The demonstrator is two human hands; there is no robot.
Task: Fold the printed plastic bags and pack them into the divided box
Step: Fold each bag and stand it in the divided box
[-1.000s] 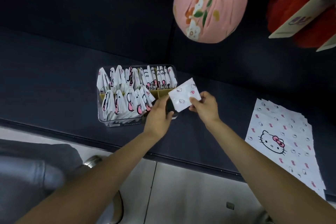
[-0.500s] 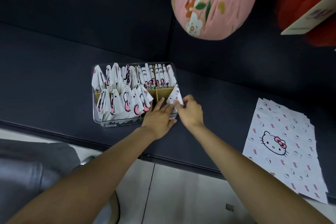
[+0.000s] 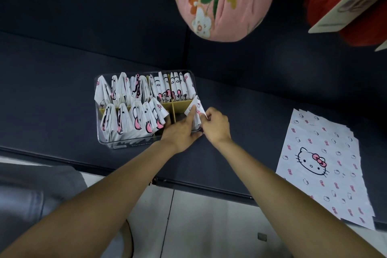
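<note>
Where hands (image 3: pixel 199 126) overlap: bag (image 3: pixel 196 109) half-hidden.

In the divided box (image 3: pixel 109 141), folded bags (image 3: pixel 134 119) are filling the far row and the near-left compartments, blocking entry there. At the box's 4 o'clock corner the near-right compartment (image 3: pixel 178 116) is showing open floor, though both hands are crowding it. Toward 3 o'clock, dark cushion (image 3: pixel 251 111) is lying bare up to the flat bag stack (image 3: pixel 322 165).
</note>
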